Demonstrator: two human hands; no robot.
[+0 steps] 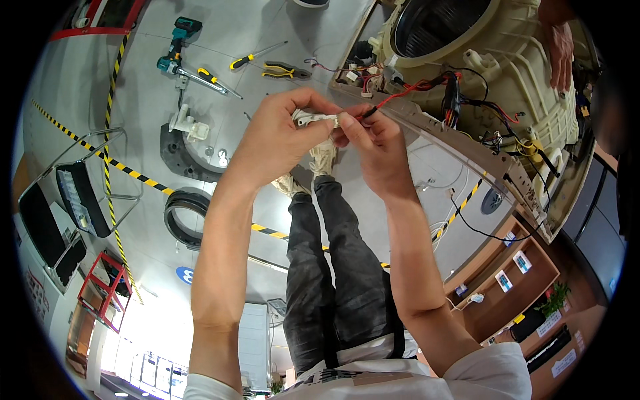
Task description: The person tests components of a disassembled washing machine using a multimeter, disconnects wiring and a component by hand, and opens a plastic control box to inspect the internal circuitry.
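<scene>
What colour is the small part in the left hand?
The small part is white; head view.

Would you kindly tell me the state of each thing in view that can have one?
Left hand: closed on white part
White part: held off the floor
Right hand: closed on red wires
Red wires: stretched toward right hand
Pliers: lying on floor
Drill: lying on floor
Tub: mouth uncovered

From my remote station I saw white on the plastic piece (305,119) and red on the wires (400,95). The machine housing (513,60) was cream. The power tool (175,53) was teal and black, the screwdriver (242,62) and pliers (283,66) yellow and black. Slanted yellow-and-black stripes ran along the floor tape (143,178). The trousers (347,253) were mottled dark grey, the shoes (323,160) cream, the floor marker (185,274) blue and white.
</scene>
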